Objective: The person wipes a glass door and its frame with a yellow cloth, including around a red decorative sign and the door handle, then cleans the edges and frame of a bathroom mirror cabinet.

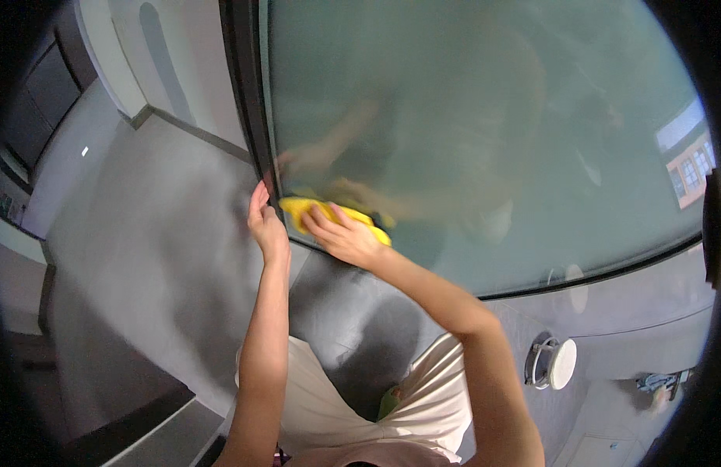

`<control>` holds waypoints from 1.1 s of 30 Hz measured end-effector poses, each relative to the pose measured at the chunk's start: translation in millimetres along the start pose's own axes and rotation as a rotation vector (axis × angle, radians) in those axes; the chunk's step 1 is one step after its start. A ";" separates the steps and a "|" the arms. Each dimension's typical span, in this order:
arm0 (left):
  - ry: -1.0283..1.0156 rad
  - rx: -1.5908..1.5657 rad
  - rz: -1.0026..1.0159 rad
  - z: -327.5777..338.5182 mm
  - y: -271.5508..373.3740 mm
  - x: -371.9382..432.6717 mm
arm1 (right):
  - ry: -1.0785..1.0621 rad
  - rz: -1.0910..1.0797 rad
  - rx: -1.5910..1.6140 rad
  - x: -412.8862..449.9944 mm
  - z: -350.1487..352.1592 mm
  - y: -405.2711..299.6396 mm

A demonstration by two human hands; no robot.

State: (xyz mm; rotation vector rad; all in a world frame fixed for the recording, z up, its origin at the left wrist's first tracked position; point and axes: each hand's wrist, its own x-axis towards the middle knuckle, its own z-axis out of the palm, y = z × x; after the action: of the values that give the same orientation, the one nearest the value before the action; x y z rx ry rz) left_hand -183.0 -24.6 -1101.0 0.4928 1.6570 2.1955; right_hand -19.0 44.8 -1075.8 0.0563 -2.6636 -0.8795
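Note:
My right hand point(343, 236) presses a yellow cloth point(299, 211), dark on part of its other side, against the lower left corner of a large glass panel point(454, 146). Fingers are spread over the bunched cloth. At the panel's left side, my left hand point(268, 227) lies against the black frame point(249, 105) with its fingers extended upward. No object shows in that hand. Both arms, the hands and the cloth are mirrored faintly in the glass, which looks hazy.
Grey floor point(133, 233) stretches to the left, with a pale wall point(179, 64) behind the frame. A round white stool point(562, 365) stands at the right. Farther right is a blue item point(655, 382). A dark step-like edge point(162, 426) lies at lower left.

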 end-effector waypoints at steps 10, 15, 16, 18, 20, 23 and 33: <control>0.063 0.236 -0.034 6.2 -8.3 -12.3 | -0.408 -0.347 -0.002 -168.9 45.1 -32.2; 0.002 -0.026 -0.087 26.6 -3.0 -20.8 | -0.744 0.134 0.583 -426.3 8.1 -24.0; -0.023 -0.038 -0.176 53.3 3.0 -29.7 | -0.874 0.209 0.415 -530.2 -22.1 -38.9; 0.060 0.102 -0.027 6.0 -12.9 -14.2 | -0.791 -0.003 0.270 -461.8 -27.8 -9.9; 0.025 0.147 0.033 6.1 -18.7 -13.5 | -0.819 -0.123 0.152 -475.3 -39.1 -8.3; -0.014 0.139 0.018 20.0 -14.3 -20.0 | -0.837 0.084 0.356 -463.6 -32.2 -21.9; -0.054 0.054 -0.147 -19.0 4.1 -4.3 | -0.161 -0.028 -0.077 -49.4 8.6 -20.5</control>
State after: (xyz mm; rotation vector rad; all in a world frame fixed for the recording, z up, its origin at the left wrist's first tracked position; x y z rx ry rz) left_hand -188.4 -43.8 -1102.2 0.4269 1.6727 2.0199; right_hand 23.5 40.2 -1109.1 0.0042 -2.7794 -1.0348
